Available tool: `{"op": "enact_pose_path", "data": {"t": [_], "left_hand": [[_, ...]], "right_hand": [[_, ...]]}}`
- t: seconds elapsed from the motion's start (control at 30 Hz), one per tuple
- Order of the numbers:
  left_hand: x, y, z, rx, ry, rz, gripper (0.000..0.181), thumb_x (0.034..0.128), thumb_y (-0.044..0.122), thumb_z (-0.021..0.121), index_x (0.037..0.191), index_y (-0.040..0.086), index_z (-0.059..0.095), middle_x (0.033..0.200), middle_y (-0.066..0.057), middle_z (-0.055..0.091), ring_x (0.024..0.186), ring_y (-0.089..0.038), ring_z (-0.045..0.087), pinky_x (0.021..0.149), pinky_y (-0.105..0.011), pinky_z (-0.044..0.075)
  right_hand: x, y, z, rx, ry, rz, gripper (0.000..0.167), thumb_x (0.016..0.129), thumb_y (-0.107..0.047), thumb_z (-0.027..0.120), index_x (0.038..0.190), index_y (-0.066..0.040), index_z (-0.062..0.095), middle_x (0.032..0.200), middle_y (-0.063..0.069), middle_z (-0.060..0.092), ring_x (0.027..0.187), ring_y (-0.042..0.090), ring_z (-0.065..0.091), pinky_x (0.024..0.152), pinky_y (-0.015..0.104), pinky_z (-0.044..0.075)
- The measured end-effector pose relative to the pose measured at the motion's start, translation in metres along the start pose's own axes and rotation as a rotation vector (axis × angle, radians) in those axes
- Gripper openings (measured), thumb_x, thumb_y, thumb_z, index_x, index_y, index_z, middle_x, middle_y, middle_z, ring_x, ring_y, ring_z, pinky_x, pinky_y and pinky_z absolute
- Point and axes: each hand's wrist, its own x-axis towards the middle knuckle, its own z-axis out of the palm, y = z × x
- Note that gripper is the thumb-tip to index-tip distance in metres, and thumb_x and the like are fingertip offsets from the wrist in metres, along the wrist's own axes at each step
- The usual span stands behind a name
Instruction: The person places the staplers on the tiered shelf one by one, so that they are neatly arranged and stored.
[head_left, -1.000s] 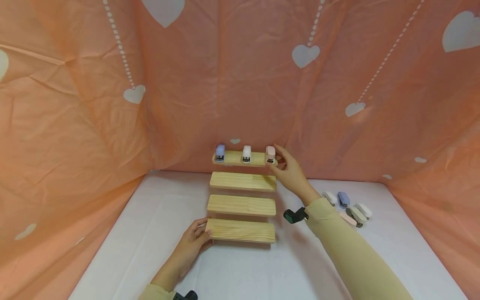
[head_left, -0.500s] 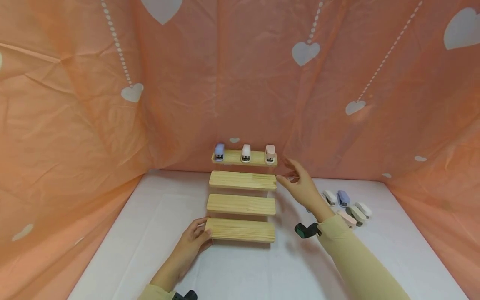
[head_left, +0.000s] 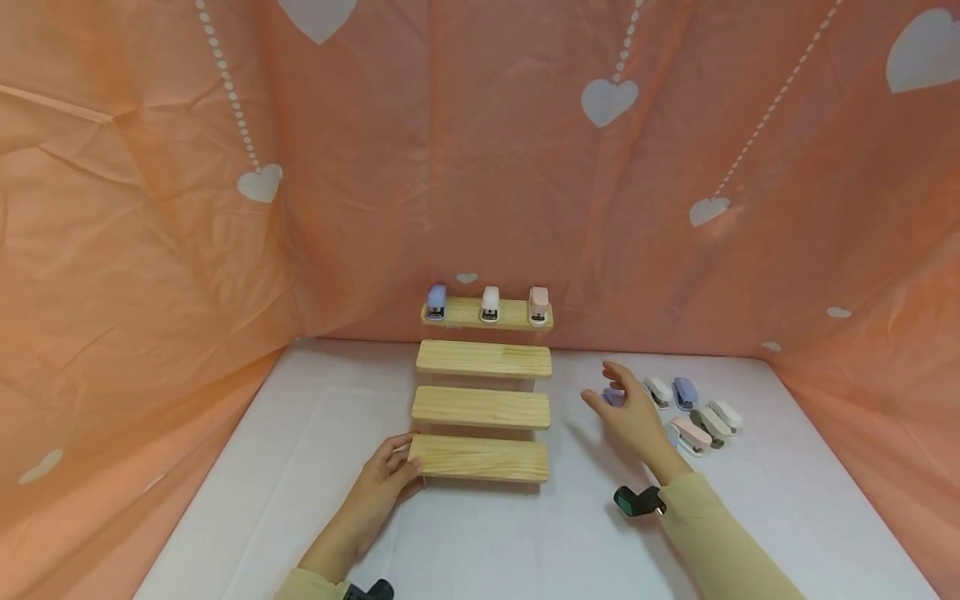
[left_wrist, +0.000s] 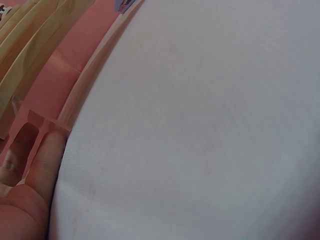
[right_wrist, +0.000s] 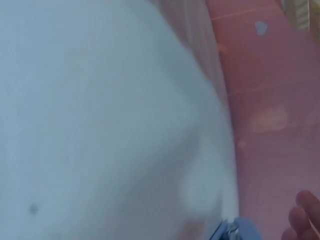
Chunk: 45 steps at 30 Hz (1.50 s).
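Note:
A tiered display stand (head_left: 480, 407) with wooden shelves and clear supports stands mid-table. My left hand (head_left: 381, 481) grips the left end of its lowest shelf, and in the left wrist view its fingers (left_wrist: 46, 162) lie at the clear support. On the top shelf stand three mini staplers: a purple one (head_left: 437, 302), a white one (head_left: 490, 304) and a pink one (head_left: 538, 306). My right hand (head_left: 633, 417) hovers right of the stand, fingers apart and holding nothing. Partly hidden behind its fingers lies another purple stapler (head_left: 613, 397).
More staplers lie on the right of the white table (head_left: 592, 542): a white one (head_left: 658, 392), a purple one (head_left: 686, 393), a pink one (head_left: 692, 435), a grey-green one (head_left: 711, 425) and another white one (head_left: 726, 414). A pink curtain (head_left: 510, 167) with hearts hangs behind.
My right hand has let go of the pink stapler on the top shelf and moved down and right toward the loose staplers. My left hand stays on the stand.

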Motion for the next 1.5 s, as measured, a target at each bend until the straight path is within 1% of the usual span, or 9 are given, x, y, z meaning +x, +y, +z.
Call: {"op": "enact_pose_path", "data": {"t": [0.13,0.33,0.53,0.77,0.97,1.1,1.23,1.4,1.5], "left_hand": [[0.000,0.000,0.000,-0.001,0.005,-0.002,0.045,0.0978,0.011,0.057,0.140,0.008,0.041,0.135,-0.021,0.049,0.119,-0.031,0.053,0.097,-0.041,0.050],[0.001,0.000,0.001,0.001,0.015,-0.008,0.044,0.0977,0.011,0.057,0.139,0.008,0.042,0.136,-0.022,0.049,0.119,-0.031,0.053,0.096,-0.041,0.050],[0.001,-0.001,0.000,0.005,0.008,-0.009,0.046,0.0981,0.012,0.057,0.141,0.007,0.040,0.139,-0.024,0.045,0.122,-0.032,0.051,0.097,-0.041,0.050],[0.001,-0.002,-0.002,0.007,-0.008,-0.003,0.048,0.0979,0.014,0.058,0.141,0.007,0.038,0.141,-0.026,0.042,0.123,-0.033,0.050,0.098,-0.040,0.049],[0.001,-0.002,-0.002,0.004,-0.016,0.007,0.049,0.0976,0.016,0.058,0.141,0.007,0.038,0.142,-0.026,0.042,0.124,-0.034,0.049,0.098,-0.041,0.049],[0.001,-0.002,-0.002,0.009,-0.012,0.001,0.049,0.0976,0.017,0.059,0.141,0.007,0.038,0.142,-0.026,0.041,0.124,-0.035,0.049,0.098,-0.041,0.049],[0.002,-0.003,-0.002,0.017,-0.013,-0.008,0.050,0.0969,0.019,0.060,0.141,0.008,0.039,0.142,-0.025,0.042,0.124,-0.035,0.049,0.097,-0.040,0.049],[0.002,-0.002,-0.002,0.013,-0.009,-0.014,0.051,0.0961,0.020,0.061,0.141,0.010,0.040,0.141,-0.022,0.044,0.124,-0.034,0.049,0.097,-0.040,0.050],[0.002,-0.001,-0.002,0.019,-0.015,-0.006,0.051,0.0968,0.020,0.060,0.141,0.008,0.039,0.141,-0.024,0.043,0.124,-0.034,0.049,0.098,-0.041,0.049]], "right_hand": [[-0.003,0.009,-0.003,0.001,0.003,0.036,0.075,0.087,-0.049,0.068,0.145,-0.010,0.038,0.143,0.017,0.045,0.127,0.037,0.042,0.106,0.054,0.037],[-0.004,0.018,-0.005,-0.001,0.000,0.049,0.077,0.088,-0.047,0.068,0.144,-0.004,0.038,0.144,0.020,0.042,0.128,0.042,0.041,0.107,0.055,0.037],[-0.005,0.021,-0.006,-0.008,-0.003,0.054,0.078,0.088,-0.045,0.069,0.144,-0.002,0.037,0.144,0.022,0.042,0.129,0.042,0.041,0.107,0.056,0.036],[-0.007,0.024,0.001,-0.089,0.017,0.051,0.078,0.088,-0.046,0.068,0.144,-0.002,0.038,0.138,0.024,0.046,0.125,0.039,0.044,0.104,0.055,0.039],[-0.008,0.020,0.008,-0.052,0.058,0.029,0.070,0.087,-0.033,0.073,0.139,0.003,0.043,0.132,0.027,0.050,0.117,0.040,0.050,0.098,0.053,0.044],[-0.008,0.017,0.011,-0.023,0.036,0.080,0.069,0.089,-0.030,0.071,0.140,0.005,0.041,0.130,0.028,0.051,0.112,0.038,0.056,0.094,0.050,0.049],[-0.008,0.016,0.013,-0.005,0.006,0.141,0.068,0.091,-0.029,0.068,0.141,0.008,0.038,0.128,0.030,0.051,0.112,0.038,0.056,0.095,0.049,0.050],[-0.007,0.015,0.015,-0.048,-0.037,0.194,0.072,0.093,-0.031,0.064,0.144,0.008,0.032,0.122,0.028,0.054,0.110,0.035,0.055,0.093,0.049,0.049],[-0.006,0.016,0.017,-0.053,-0.062,0.211,0.074,0.094,-0.032,0.062,0.145,0.009,0.028,0.122,0.028,0.054,0.109,0.034,0.055,0.092,0.049,0.048]]}}
